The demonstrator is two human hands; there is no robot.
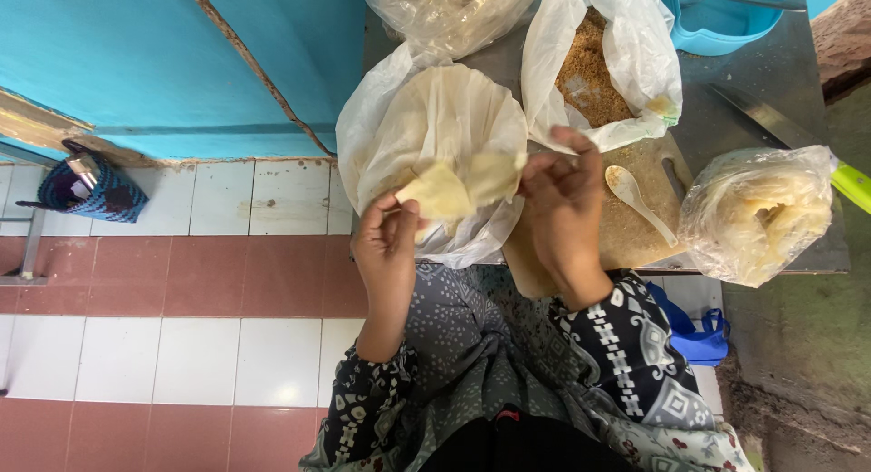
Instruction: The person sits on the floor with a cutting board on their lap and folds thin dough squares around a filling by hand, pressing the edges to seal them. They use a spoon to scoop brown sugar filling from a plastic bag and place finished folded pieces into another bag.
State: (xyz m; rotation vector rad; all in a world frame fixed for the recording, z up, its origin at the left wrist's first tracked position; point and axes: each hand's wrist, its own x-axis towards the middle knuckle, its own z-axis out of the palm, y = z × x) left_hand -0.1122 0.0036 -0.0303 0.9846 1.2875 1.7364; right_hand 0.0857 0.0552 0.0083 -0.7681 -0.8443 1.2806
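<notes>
Pale, thin dough wrapper point(454, 187) is pinched between both hands just above the lap, at the near edge of the counter point(798, 82). The left hand point(386, 241) grips its lower corner, fingers point(402, 214) closed together on the sheet, while the right hand point(562, 204) clamps the opposite side, its fingertips pressed onto the wrapper's upper edge.

Directly behind the wrapper, toward 12 o'clock, lies an open plastic bag of wrappers point(435, 118), its stack of round sheets showing. At 1 o'clock from the hands sits a second white bag point(635, 37) holding brown crumbly filling point(585, 73). A wooden cutting board point(635, 227) lies under the right hand, with a white spoon point(635, 200) resting on it at 3 o'clock. Farther at 3 o'clock is a knotted clear bag point(758, 214) of pale food, and beyond it a knife point(780, 127) with a green handle. A blue tub point(726, 23) stands at the far 1 o'clock corner.

At 9 o'clock, well apart on the tiled floor point(163, 345), a dark woven basket point(86, 191) leans by the turquoise wall point(136, 64).
</notes>
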